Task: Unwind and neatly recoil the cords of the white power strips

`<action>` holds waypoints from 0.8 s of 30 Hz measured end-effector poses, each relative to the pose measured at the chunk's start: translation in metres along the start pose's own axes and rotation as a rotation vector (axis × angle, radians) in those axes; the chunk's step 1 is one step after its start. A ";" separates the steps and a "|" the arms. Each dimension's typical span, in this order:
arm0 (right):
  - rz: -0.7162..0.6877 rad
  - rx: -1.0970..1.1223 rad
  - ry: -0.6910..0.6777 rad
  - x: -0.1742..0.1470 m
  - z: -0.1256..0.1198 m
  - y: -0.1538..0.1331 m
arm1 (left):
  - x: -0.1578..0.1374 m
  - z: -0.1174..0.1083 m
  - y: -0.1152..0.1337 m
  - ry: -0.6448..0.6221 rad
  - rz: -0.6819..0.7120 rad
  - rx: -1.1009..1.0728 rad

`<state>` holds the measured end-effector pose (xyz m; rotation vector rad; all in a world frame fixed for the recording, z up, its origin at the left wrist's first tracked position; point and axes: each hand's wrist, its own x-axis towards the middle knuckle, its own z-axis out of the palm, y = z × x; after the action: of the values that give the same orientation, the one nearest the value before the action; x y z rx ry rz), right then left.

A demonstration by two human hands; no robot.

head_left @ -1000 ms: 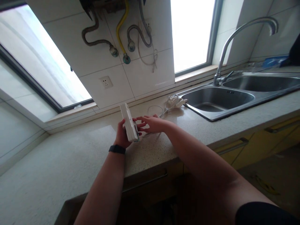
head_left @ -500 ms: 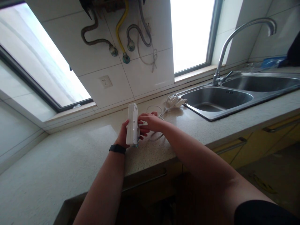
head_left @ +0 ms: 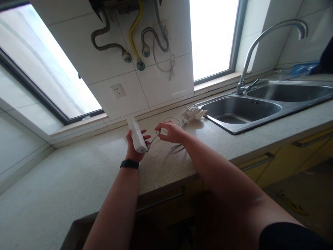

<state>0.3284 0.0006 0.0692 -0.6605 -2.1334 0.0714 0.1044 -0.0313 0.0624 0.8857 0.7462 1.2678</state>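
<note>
The left hand (head_left: 133, 153) holds the white block (head_left: 137, 136) above the counter (head_left: 78, 173). Its palm is under and behind the block, and some fingers reach out past the far side, so the grip seems a loose cradle. The block is tilted, with its near end lower. From this end comes the cord (head_left: 153, 141); the right hand (head_left: 171, 132) pinches it between thumb and fingertips, a narrow hold a little apart from the block.

If the right hand pulls hard, the strain would probably fall on the place where the cord enters the block, and the cord could bend sharply or come loose there. A sudden pull could also turn the block out of the left palm and drop it on the counter. The cord lies in loops beside the right wrist, so it may catch or knot. The bundle (head_left: 192, 111) lies at the edge of the sink (head_left: 243, 113); if it is dragged wrongly, it might slip in, and any water there would wet it.
</note>
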 end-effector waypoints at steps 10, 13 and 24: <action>0.223 -0.052 0.172 0.002 -0.010 0.007 | 0.020 -0.018 0.001 0.335 0.355 -0.425; 0.212 -0.059 0.182 0.002 -0.010 0.007 | 0.019 -0.018 0.001 0.257 0.418 -0.436; 0.309 0.046 0.119 0.007 -0.005 0.005 | 0.006 -0.005 -0.003 0.030 0.046 -0.074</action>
<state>0.3313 0.0075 0.0762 -0.9386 -1.8963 0.2425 0.1024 -0.0251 0.0578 0.8297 0.7017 1.3436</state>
